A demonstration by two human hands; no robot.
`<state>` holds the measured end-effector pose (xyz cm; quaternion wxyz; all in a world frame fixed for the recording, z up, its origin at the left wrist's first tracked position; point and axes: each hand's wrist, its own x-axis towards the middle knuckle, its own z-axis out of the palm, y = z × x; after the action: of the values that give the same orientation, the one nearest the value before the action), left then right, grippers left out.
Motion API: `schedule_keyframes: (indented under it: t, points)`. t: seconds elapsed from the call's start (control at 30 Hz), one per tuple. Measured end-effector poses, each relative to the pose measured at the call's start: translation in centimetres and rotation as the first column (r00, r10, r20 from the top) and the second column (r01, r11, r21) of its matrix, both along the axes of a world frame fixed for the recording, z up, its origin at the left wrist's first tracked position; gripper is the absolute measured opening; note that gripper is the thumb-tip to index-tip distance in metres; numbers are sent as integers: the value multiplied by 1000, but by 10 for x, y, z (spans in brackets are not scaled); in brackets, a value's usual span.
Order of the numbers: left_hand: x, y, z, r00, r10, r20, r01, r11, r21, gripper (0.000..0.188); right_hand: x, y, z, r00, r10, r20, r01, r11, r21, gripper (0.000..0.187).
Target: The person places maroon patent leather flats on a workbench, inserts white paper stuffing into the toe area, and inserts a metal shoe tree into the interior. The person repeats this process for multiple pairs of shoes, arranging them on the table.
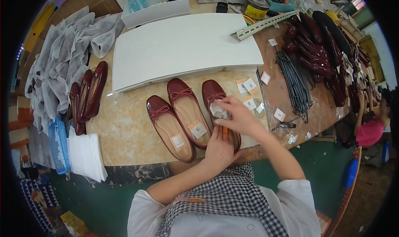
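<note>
Three dark red patent ballet flats with bows stand in front of me: a left one (157, 103), a middle one (178, 87) and a right one (211, 88). Price-tag-like cards lie inside the left and middle flats. My right hand (241, 117) pinches a crumpled wad of white paper (217, 111) at the toe opening of the right flat. Over that flat's back half, my left hand (220, 149) grips it, its fingers partly inside. An orange strip (225, 132) shows at the left fingers; what it is I cannot make out.
White sheets or box lids (183, 50) lie beyond the flats. More red flats (96, 87) lean together at left beside grey tissue (68, 45) and a blue basket (58, 145). Loose tags (249, 85), dark rods (294, 81) and piled red shoes (318, 50) lie right. Another person (372, 127) sits far right.
</note>
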<state>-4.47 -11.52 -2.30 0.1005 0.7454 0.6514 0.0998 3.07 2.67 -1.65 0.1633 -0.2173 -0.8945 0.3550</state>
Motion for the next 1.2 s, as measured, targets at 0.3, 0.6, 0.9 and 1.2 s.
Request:
schedule_keyframes:
  t: [0.3,0.6,0.9,1.2]
  points:
    - [-35,38,40,975,-218,36,221,954,-202,77,-18,18,-33,924,-383,21,380,922,73,61]
    - [-231,166,14,793,595,-132,-528,779,338,54,65,-27,18,913,-406,45,400,866,-299,50]
    - [-54,10,99,672,-557,488,311,811,496,18,37,-33,22,761,-646,-51,-76,-11,-997,48]
    - [-98,0,52,541,312,781,-602,792,101,33,-19,-58,64,977,-57,-206,12,977,-214,57]
